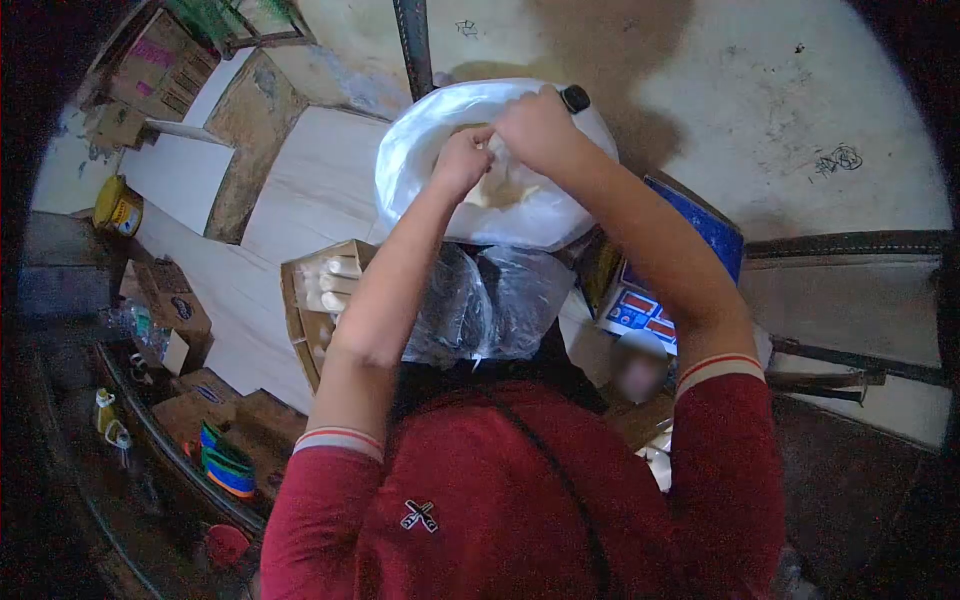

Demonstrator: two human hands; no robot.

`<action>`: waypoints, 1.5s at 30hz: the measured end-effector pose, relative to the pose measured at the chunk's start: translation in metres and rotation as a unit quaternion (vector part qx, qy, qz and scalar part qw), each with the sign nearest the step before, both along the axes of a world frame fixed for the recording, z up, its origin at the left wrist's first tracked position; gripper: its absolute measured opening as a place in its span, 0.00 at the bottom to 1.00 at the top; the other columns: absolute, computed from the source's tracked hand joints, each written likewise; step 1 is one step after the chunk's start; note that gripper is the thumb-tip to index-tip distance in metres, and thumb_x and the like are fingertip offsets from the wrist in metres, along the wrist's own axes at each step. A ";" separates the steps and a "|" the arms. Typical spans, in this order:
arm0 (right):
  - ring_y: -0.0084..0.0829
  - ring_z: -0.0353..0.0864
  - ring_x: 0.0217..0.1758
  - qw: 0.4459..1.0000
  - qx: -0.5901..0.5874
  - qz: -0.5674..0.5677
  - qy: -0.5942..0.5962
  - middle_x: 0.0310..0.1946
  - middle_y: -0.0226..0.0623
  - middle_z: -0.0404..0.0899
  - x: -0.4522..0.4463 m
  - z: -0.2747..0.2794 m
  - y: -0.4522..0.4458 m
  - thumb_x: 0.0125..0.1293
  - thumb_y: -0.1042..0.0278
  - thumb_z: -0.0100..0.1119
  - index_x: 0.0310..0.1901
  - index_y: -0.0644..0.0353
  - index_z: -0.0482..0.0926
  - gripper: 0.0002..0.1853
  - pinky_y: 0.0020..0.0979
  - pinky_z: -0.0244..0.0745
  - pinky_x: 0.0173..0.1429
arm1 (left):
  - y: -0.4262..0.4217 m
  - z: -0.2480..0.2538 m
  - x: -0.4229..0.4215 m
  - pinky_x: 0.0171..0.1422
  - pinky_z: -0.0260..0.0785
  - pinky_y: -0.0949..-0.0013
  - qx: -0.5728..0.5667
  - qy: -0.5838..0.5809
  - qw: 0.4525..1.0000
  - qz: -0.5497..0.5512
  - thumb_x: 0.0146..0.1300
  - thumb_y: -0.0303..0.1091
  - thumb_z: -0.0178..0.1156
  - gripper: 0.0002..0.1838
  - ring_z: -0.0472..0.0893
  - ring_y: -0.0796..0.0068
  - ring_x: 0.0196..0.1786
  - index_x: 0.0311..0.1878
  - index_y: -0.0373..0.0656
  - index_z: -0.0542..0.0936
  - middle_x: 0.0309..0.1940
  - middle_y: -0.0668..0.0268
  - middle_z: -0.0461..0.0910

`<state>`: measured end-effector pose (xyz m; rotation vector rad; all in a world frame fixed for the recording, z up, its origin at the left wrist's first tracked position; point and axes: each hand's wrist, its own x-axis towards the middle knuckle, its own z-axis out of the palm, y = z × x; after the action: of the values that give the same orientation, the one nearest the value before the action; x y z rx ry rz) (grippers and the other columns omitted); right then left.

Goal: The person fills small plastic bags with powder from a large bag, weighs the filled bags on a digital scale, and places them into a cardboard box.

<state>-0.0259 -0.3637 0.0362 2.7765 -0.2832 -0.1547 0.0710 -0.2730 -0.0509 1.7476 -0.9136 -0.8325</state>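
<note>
A large white plastic bag [415,150] stands with its mouth wide open, holding pale material low inside. My left hand [464,163] is over the opening, its fingers bent and pressed together. Close beside it, my right hand [533,125] is closed, with its fingertips pointing into the bag. Whatever lies between the fingers is too small and pale to make out. A dark round object [575,98], possibly a watch, shows by my right wrist. Clear plastic [485,300] covers my lap below the bag.
Left of my lap stands a cardboard box [300,300] with white rounded items. A blue digital scale [640,310] is on the right. Further left are a yellow bucket [118,206] and several cartons. A wall [780,130] rises behind the bag.
</note>
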 end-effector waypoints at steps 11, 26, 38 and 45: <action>0.34 0.79 0.39 0.993 -0.100 0.067 0.016 0.30 0.34 0.80 0.015 0.027 0.003 0.55 0.65 0.53 0.31 0.51 0.83 0.08 0.41 0.66 0.45 | -0.011 -0.005 0.015 0.35 0.70 0.71 -0.014 0.087 0.996 0.009 0.47 0.23 0.54 0.26 0.76 0.77 0.27 0.54 0.44 0.77 0.30 0.64 0.80; 0.37 0.79 0.41 0.993 -0.059 0.040 -0.099 0.33 0.35 0.79 0.001 0.024 -0.011 0.54 0.63 0.56 0.37 0.49 0.81 0.10 0.41 0.68 0.47 | 0.002 0.020 0.029 0.35 0.70 0.74 -0.036 0.164 0.986 0.017 0.49 0.18 0.49 0.27 0.75 0.78 0.31 0.56 0.38 0.75 0.38 0.64 0.79; 0.43 0.77 0.49 0.968 0.180 -0.167 -0.059 0.43 0.42 0.79 -0.057 -0.094 0.020 0.49 0.63 0.61 0.53 0.49 0.74 0.25 0.50 0.68 0.48 | 0.020 0.012 0.048 0.43 0.71 0.74 -0.034 0.128 0.991 0.033 0.54 0.25 0.54 0.24 0.77 0.75 0.35 0.58 0.36 0.73 0.45 0.60 0.79; 0.42 0.76 0.48 0.944 0.298 -0.005 -0.143 0.43 0.44 0.78 0.006 -0.035 0.009 0.55 0.68 0.53 0.53 0.39 0.74 0.22 0.49 0.68 0.48 | 0.027 0.031 0.046 0.43 0.70 0.76 -0.012 0.110 0.994 -0.014 0.51 0.23 0.53 0.25 0.76 0.76 0.37 0.57 0.39 0.74 0.47 0.60 0.78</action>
<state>-0.0203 -0.3550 0.0009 3.4042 -0.3740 0.1989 0.1172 -0.2462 -0.0200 1.5891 -0.7992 -1.0067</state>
